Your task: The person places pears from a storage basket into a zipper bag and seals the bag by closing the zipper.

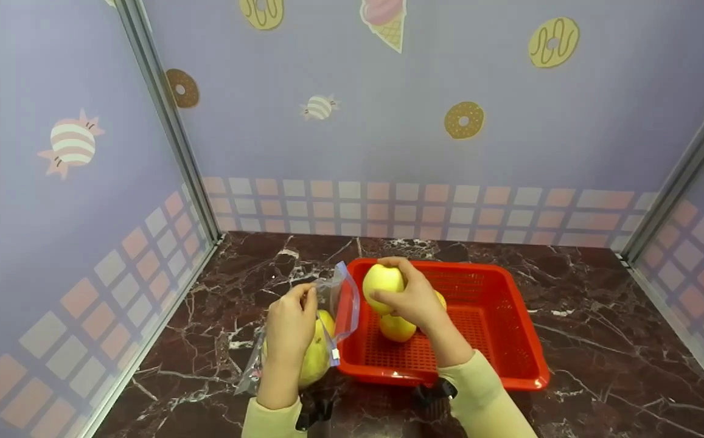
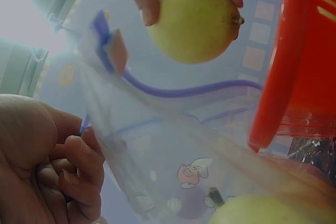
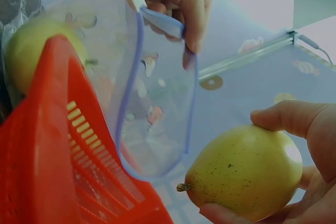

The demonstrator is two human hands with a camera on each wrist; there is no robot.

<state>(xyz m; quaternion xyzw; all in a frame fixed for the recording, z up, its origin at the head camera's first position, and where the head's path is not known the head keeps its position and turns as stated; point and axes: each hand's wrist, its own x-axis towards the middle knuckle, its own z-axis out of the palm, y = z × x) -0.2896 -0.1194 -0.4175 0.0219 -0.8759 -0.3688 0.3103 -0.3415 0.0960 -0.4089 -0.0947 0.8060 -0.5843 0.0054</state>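
Observation:
My right hand [image 1: 418, 299] grips a yellow pear [image 1: 382, 281] over the left part of the red basket [image 1: 467, 266]. In the right wrist view, the thumb and fingers hold this speckled pear [image 3: 247, 171] with its stem towards the bag. Pinched at its rim by my left hand [image 1: 289, 325] is a clear zip bag [image 3: 140, 51] with a purple-blue edge and a slider. Its mouth gapes beside the basket's left wall, facing the held pear. Inside the bag lies at least one pear [image 1: 315, 359], partly covered by the left hand.
More yellow pears [image 1: 397, 328] sit in the basket, under and behind the right hand. The basket's right half shows its bare slotted floor. Dark marble-patterned table [image 1: 595, 328] surrounds it, with printed wall panels [image 1: 388, 140] at the back and sides.

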